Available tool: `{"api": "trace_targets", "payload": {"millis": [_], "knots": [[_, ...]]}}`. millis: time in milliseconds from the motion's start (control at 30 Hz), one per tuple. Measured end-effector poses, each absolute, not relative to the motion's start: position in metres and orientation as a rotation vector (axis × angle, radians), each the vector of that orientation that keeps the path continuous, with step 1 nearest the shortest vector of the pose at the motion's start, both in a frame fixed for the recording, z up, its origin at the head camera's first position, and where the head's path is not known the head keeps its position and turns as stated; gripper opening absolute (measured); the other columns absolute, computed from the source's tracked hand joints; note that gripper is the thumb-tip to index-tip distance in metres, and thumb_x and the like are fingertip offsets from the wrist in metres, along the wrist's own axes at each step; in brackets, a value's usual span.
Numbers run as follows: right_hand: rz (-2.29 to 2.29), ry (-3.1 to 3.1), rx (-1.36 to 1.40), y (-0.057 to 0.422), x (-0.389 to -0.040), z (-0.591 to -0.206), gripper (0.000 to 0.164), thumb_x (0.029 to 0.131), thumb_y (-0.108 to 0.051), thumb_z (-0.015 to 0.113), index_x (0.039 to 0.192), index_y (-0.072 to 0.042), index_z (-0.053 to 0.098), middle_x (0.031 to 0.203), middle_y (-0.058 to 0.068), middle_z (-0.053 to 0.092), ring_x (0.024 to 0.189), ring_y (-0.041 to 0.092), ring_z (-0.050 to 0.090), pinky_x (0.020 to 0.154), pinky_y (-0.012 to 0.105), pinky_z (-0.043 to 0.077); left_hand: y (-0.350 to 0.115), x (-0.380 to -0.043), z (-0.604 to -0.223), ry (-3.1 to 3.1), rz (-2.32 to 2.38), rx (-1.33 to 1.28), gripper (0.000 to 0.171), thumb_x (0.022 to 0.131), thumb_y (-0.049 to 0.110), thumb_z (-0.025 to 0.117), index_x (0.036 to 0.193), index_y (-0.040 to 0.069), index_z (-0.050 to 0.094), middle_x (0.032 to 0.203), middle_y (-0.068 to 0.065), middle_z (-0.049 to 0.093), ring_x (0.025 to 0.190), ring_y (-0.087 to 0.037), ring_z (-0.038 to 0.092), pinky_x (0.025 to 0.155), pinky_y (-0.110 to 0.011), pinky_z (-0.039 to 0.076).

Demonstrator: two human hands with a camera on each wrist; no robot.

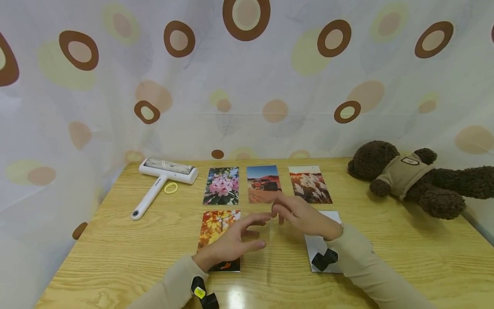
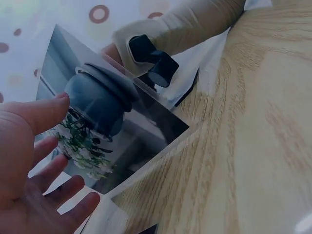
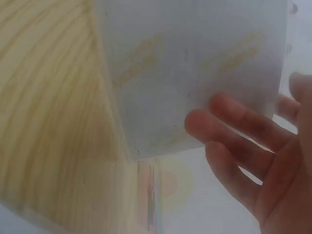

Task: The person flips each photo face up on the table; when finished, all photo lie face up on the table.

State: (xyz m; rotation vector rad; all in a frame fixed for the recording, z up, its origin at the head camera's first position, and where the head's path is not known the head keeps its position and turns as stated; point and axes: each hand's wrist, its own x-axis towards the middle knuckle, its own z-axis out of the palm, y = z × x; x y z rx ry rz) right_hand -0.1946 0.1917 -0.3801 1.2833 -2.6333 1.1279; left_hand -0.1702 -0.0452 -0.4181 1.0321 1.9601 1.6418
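A photo card, showing a dark blue pot and white flowers (image 2: 92,151), stands steeply tilted between my two hands. The head view has it almost edge-on, as a thin pale line (image 1: 269,253). My left hand (image 1: 233,238) is on its picture side, thumb spread from loosely bent fingers that overlap one edge in the left wrist view. On the other side is my right hand (image 1: 299,214); its extended fingers lie against the white printed back (image 3: 190,58). Fingertips of both hands come close together at the card's upper end. I cannot tell which fingers support it.
An autumn-leaf photo (image 1: 218,221) lies beneath my left hand, a white card (image 1: 318,249) beneath my right wrist. Behind are flower (image 1: 221,186), red truck (image 1: 264,184) and grass photos (image 1: 310,184). A white roller tool (image 1: 154,189), yellow ring (image 1: 171,188) and teddy bear (image 1: 409,171) flank them.
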Motion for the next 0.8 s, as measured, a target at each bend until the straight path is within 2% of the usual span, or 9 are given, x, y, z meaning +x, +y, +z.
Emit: {"api": "trace_targets", "payload": {"millis": [100, 200, 300, 433, 567, 800], "knots": [[1.153, -2.688, 1.253, 0.193, -0.194, -0.375, 0.019, 0.105, -0.017, 0.04, 0.119, -0.01, 0.051, 0.088, 0.005, 0.066, 0.067, 0.017, 0.064, 0.059, 0.025, 0.049, -0.045, -0.17, -0.418, 1.955, 1.638, 1.086, 0.053, 0.096, 0.011, 0.058, 0.145, 0.01, 0.04, 0.154, -0.009, 0.033, 0.137, -0.034, 0.037, 0.106, -0.049, 0.04], [1.191, -2.738, 1.232, 0.195, -0.194, -0.372, 0.021, 0.104, -0.02, 0.043, 0.119, -0.007, 0.049, 0.084, 0.004, 0.066, 0.068, 0.02, 0.064, 0.057, 0.026, 0.048, -0.046, -0.169, -0.418, 1.964, 1.635, 1.11, 0.051, 0.095, 0.013, 0.06, 0.143, 0.009, 0.042, 0.156, -0.009, 0.029, 0.139, -0.033, 0.034, 0.106, -0.053, 0.039], [1.226, -2.782, 1.239, 0.199, -0.195, -0.37, 0.026, 0.102, -0.022, 0.047, 0.121, -0.004, 0.047, 0.082, 0.001, 0.066, 0.07, 0.021, 0.064, 0.061, 0.027, 0.05, -0.046, -0.168, -0.418, 2.028, 1.593, 1.124, 0.051, 0.093, 0.011, 0.062, 0.142, 0.01, 0.045, 0.156, -0.008, 0.028, 0.14, -0.032, 0.032, 0.105, -0.055, 0.039], [1.212, -2.838, 1.272, 0.204, -0.197, -0.368, 0.035, 0.099, -0.027, 0.055, 0.125, -0.006, 0.044, 0.082, -0.005, 0.066, 0.072, 0.012, 0.063, 0.068, 0.028, 0.052, -0.045, -0.167, -0.418, 2.206, 1.431, 1.175, 0.053, 0.091, 0.012, 0.065, 0.141, 0.013, 0.046, 0.156, -0.006, 0.029, 0.143, -0.03, 0.028, 0.108, -0.056, 0.034], [1.169, -2.868, 1.315, 0.211, -0.198, -0.367, 0.046, 0.095, -0.028, 0.061, 0.131, -0.006, 0.043, 0.08, -0.007, 0.066, 0.072, 0.005, 0.062, 0.067, 0.027, 0.052, -0.044, -0.164, -0.417, 2.327, 1.275, 1.206, 0.051, 0.092, 0.016, 0.065, 0.14, 0.014, 0.047, 0.157, -0.004, 0.028, 0.145, -0.028, 0.023, 0.112, -0.056, 0.028], [1.062, -2.936, 1.345, 0.219, -0.199, -0.364, 0.06, 0.091, -0.033, 0.067, 0.136, -0.003, 0.043, 0.082, -0.008, 0.066, 0.071, 0.002, 0.06, 0.065, 0.026, 0.051, -0.044, -0.164, -0.417, 2.38, 1.114, 1.208, 0.049, 0.092, 0.022, 0.064, 0.138, 0.013, 0.049, 0.157, -0.004, 0.027, 0.146, -0.027, 0.024, 0.113, -0.052, 0.03]]}}
